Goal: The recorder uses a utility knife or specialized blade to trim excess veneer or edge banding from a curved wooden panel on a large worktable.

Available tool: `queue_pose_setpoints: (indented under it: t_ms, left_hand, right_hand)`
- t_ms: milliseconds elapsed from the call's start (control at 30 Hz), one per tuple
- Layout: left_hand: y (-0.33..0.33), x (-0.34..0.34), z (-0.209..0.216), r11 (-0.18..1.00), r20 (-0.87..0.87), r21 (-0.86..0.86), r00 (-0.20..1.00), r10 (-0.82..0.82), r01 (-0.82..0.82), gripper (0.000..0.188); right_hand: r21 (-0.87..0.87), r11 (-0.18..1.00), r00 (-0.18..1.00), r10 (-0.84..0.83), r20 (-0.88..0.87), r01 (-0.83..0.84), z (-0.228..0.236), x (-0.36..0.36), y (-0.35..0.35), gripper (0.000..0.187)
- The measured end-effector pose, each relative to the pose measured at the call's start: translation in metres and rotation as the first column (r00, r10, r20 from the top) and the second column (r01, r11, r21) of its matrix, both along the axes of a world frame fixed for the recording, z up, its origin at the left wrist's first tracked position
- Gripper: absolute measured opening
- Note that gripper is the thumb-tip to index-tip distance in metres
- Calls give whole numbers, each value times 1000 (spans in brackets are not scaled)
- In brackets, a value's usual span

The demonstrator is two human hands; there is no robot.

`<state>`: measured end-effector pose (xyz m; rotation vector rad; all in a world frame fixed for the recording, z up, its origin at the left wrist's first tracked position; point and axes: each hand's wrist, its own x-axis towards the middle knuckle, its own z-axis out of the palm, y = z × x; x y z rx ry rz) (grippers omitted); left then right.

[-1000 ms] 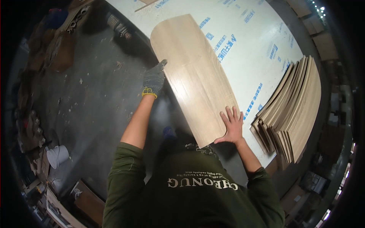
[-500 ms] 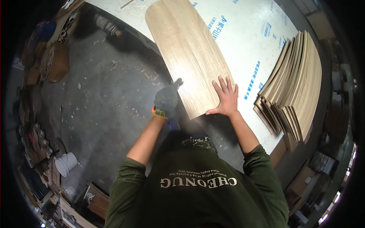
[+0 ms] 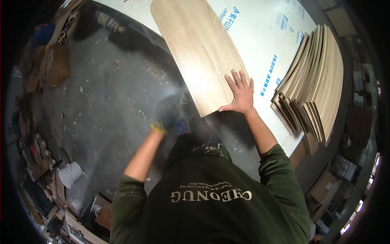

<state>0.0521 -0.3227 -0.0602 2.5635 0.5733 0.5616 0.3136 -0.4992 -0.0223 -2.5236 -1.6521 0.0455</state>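
Observation:
A wood-grain board [image 3: 197, 49] with a rounded far corner lies on the white tabletop, its near end reaching past the table's edge. Bare and spread out, my right hand [image 3: 242, 96] rests on the board's near right corner, thumb along the near edge. My left hand [image 3: 167, 110] wears a dark grey glove with a yellow cuff. It hangs over the floor, left of the board and apart from it. Motion smears its fingers, so I cannot make out their shape or anything in them.
On the table's right side, a stack of similar wood-grain boards [image 3: 315, 85] leans in a fan. The white tabletop [image 3: 264, 44] bears blue print. A motor-like metal part [image 3: 109, 21] lies beyond the table's left edge. A white bucket [image 3: 70, 175] and scraps lie at left.
My left hand has moved away from the board's left edge, leftward and slightly nearer to me. My right hand stays spread on the board. The whole view has shifted slightly.

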Motion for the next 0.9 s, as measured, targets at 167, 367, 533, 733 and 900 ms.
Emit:
queue_pose_setpoints:
  t_ms: [167, 367, 533, 733, 900]
  left_hand:
    - [109, 66, -2, 988, -58, -131, 995, 76, -83, 42]
    - [-49, 12, -38, 995, 37, -95, 999, 25, -21, 31]
    - [-119, -36, -24, 911, -45, -185, 923, -382, 368, 21]
    - [20, -6, -21, 920, -71, 391, 997, 38, -7, 31]
    - [155, 98, 44, 978, -96, -51, 976, 196, -202, 38]
  right_hand:
    - [38, 998, 999, 45, -28, -44, -5, -6, 14, 133]
    - [37, 999, 998, 19, -57, -17, 0, -5, 12, 131]
    - [30, 999, 999, 17, -48, -16, -5, -6, 10, 131]
    - [17, 1000, 999, 2, -52, -1, -2, -4, 3, 131]
    - [47, 998, 997, 45, -57, -42, 3, 4, -1, 126]
